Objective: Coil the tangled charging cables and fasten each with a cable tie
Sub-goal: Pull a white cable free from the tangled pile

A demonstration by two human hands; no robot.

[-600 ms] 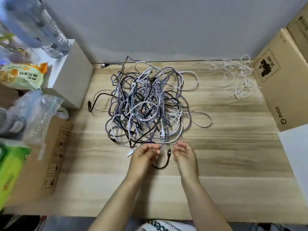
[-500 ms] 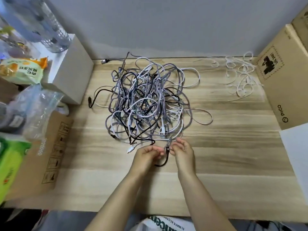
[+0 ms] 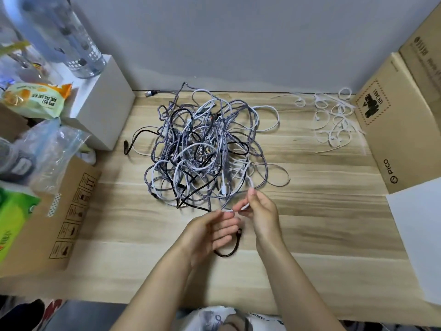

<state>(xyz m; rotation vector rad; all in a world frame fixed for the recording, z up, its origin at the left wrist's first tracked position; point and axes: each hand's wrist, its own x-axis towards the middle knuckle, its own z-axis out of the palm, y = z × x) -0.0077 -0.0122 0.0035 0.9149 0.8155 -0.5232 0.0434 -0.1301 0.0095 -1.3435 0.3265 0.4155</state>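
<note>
A big tangle of charging cables [image 3: 202, 154], white, grey braided and black, lies in the middle of the wooden table [image 3: 322, 211]. Both hands are at its near edge. My left hand [image 3: 210, 232] pinches the end of a white cable [image 3: 244, 207], and my right hand [image 3: 262, 211] grips the same cable a little further along. A black cable end [image 3: 230, 249] curls on the table under my left hand. A loose pile of white cable ties [image 3: 334, 120] lies at the back right.
A white box [image 3: 102, 111] with a clear bottle [image 3: 71, 41] stands at the back left. Snack packets, plastic bags and a cardboard box [image 3: 59, 223] line the left side. Cardboard boxes [image 3: 393, 120] and a white sheet [image 3: 420, 235] line the right.
My hands let go of the black cable end, which now lies on the table, and took hold of a white cable. My right hand has risen toward the tangle.
</note>
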